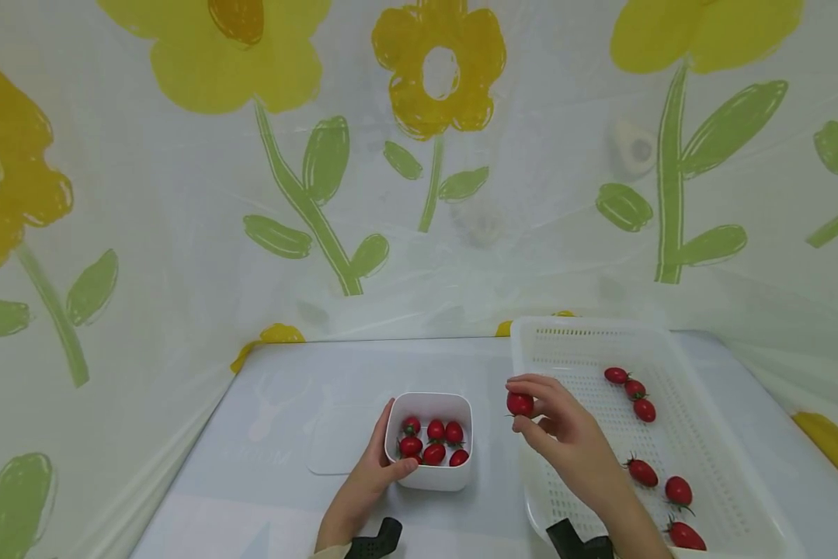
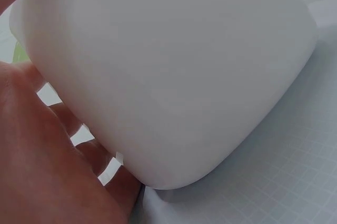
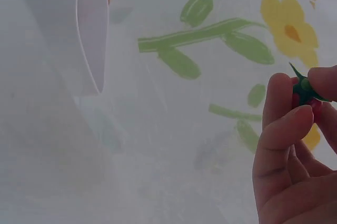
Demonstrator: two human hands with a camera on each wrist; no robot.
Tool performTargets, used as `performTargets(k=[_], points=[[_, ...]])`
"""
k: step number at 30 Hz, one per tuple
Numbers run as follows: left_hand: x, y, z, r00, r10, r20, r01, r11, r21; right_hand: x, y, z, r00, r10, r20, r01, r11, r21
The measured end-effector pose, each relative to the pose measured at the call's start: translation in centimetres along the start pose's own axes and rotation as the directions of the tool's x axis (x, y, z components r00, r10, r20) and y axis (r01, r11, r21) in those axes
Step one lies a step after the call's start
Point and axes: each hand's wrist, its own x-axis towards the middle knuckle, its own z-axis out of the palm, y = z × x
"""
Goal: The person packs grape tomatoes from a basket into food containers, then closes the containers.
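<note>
A small white square tub stands on the table with several red cherry tomatoes inside. The left hand grips it from the left, thumb over the front rim and fingers along its side. In the left wrist view the tub's smooth wall fills most of the picture. Between thumb and fingertips, the right hand pinches one cherry tomato above the left edge of a white perforated basket. The right wrist view shows the held tomato's green calyx.
Inside the basket lie several more tomatoes, such as a group along the far right and others nearer the front. Behind the white table hangs a curtain printed with yellow flowers.
</note>
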Motion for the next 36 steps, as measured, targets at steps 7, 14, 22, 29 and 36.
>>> performTargets(k=[7, 14, 22, 29, 36], points=[[0.0, -0.1, 0.1, 1.000, -0.008, 0.005, 0.008, 1.000, 0.000, 0.2, -0.1, 1.5, 0.999, 0.036, -0.012, -0.035, 0.997, 0.068], [0.1, -0.4, 0.3, 1.000, -0.018, 0.017, 0.018, 1.000, -0.003, 0.1, 0.0, 2.8, 0.995, 0.087, -0.056, -0.081, 0.991, 0.109], [0.0, -0.3, 0.3, 1.000, -0.028, 0.005, 0.027, 1.000, 0.007, -0.2, 0.1, 3.9, 0.993, 0.054, -0.100, -0.044, 0.993, 0.106], [-0.1, 0.1, 0.0, 1.000, -0.016, -0.011, 0.016, 1.000, 0.018, 0.1, -0.3, 6.0, 0.986, 0.061, -0.153, -0.047, 0.995, 0.090], [0.1, 0.1, 0.0, 1.000, -0.004, 0.006, 0.004, 1.000, 0.008, -0.1, -0.3, 7.9, 0.983, 0.051, -0.178, -0.049, 0.999, 0.014]])
